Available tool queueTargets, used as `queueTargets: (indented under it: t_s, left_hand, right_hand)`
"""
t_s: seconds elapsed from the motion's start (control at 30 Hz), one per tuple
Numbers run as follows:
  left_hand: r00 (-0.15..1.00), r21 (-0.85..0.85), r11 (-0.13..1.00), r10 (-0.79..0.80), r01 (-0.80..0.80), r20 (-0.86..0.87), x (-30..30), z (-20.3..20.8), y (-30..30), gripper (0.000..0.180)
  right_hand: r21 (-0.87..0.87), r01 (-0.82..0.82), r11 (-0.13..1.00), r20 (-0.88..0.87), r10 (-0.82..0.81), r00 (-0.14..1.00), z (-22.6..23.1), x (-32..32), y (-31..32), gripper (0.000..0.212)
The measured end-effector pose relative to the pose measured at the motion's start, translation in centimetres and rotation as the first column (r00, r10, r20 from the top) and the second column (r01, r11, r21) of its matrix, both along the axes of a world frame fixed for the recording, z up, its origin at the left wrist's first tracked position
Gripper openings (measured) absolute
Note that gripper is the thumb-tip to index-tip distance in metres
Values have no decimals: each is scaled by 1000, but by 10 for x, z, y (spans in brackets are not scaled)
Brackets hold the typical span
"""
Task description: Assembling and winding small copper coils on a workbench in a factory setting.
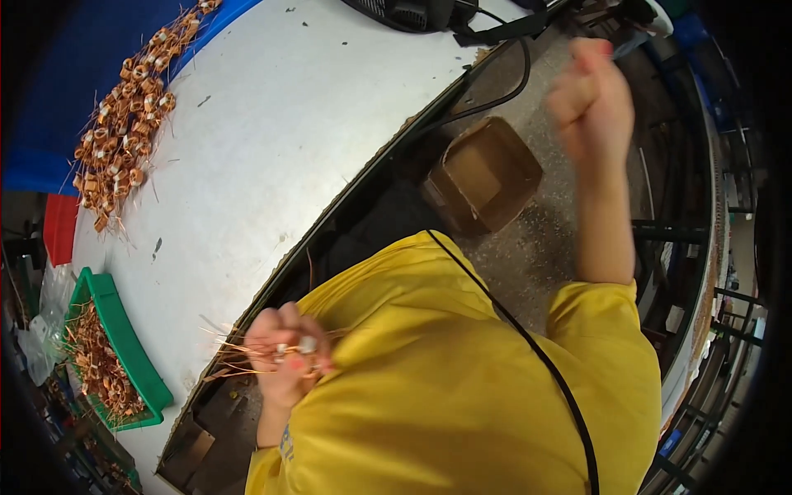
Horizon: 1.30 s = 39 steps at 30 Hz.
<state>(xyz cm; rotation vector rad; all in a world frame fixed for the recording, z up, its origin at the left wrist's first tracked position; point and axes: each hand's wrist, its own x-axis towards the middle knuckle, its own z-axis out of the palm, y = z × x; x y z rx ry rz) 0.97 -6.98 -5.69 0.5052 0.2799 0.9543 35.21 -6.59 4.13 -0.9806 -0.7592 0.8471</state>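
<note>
Close to my body at the table edge, my left hand (285,355) is closed around several small copper wire coils (299,346). Their loose wire ends stick out to the left. My right hand (596,103) is raised far out to the right, above the floor, with its fingers curled tight and slightly blurred. Whether anything is pinched in it is hidden. A long heap of similar copper coils (128,132) with white bands lies along the far left of the white table (247,107). More coils fill a green tray (124,330) at the left edge.
An open cardboard box (487,177) stands on the floor to the right of the table. A black device (404,12) with a cable (526,78) sits at the far table edge. A red bin (59,229) is beyond the green tray. Metal racks (676,235) line the right side.
</note>
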Motion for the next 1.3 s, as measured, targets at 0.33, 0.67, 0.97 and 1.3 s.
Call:
queueTargets:
  t_s: [0.33,0.67,0.97,1.3]
  left_hand:
    - [992,-97,989,-105,111,69,9,-3,18,25]
    - [948,-622,722,294,-302,-119,35,43,38,26]
    - [997,-606,796,52,-3,62,13,29,46,24]
    - [995,-287,955,45,-70,-92,-6,38,59,28]
  right_hand:
    - [-24,-141,990,315,142,938,-49,-72,-16,6]
    - [-137,-247,959,398,282,873,-39,-105,-11,24]
    - [-195,-212,958,390,274,879,-50,-104,-5,26]
    - [-242,-184,953,418,274,866,-55,-103,-7,19]
